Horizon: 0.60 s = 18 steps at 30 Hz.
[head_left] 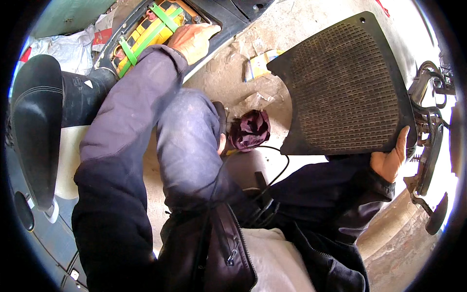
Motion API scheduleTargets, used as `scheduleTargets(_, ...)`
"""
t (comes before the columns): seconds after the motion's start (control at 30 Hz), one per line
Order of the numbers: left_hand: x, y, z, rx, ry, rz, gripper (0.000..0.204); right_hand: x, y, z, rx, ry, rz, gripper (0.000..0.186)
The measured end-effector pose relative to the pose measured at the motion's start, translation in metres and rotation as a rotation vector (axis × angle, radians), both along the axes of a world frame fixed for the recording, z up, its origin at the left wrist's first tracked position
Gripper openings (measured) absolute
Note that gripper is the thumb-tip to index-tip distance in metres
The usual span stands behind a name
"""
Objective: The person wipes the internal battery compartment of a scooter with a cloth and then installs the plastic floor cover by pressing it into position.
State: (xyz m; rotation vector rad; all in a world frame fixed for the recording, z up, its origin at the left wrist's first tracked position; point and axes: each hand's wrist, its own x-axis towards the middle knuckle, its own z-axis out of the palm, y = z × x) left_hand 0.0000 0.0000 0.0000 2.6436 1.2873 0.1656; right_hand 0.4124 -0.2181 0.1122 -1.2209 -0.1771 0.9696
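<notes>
My right hand grips the lower right corner of a black footboard cover panel with a ribbed, dirty face and a curved cut-out. It is held up on edge at the right. My left hand lies at the near right edge of the open compartment in the scooter's footboard. One finger stretches out along the edge; the other fingertips are hidden beneath the hand. Inside the compartment, next to this hand, sits a yellow battery pack with green straps across it.
The scooter's black seat stands at the left. On the floor lie a crumpled dark red cloth and a small yellow and white packet. A metal mechanism with pedals stands at the right. A white sack lies at the upper left.
</notes>
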Motion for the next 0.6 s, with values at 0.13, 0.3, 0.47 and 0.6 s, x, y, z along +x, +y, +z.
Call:
scheduleTargets(0.13, -0.003, 0.003, 0.008, -0.056, -0.002, 0.072, 0.027, -0.006, 0.002, -0.005, 0.002, 0.029, -0.032, 0.043)
scheduleTargets(0.3, -0.007, 0.021, 0.004, -0.236, -0.118, 0.149, 0.022, -0.003, -0.004, -0.007, -0.023, -0.04, 0.02, 0.043)
scheduleTargets(0.47, -0.011, 0.018, 0.009, -0.355, -0.294, 0.256, 0.026, -0.014, 0.004, 0.005, -0.078, 0.064, -0.065, 0.044)
scheduleTargets(0.6, -0.007, 0.0, 0.002, 0.01, -0.1, 0.072, 0.041, -0.01, 0.004, -0.002, -0.068, -0.067, -0.067, 0.043)
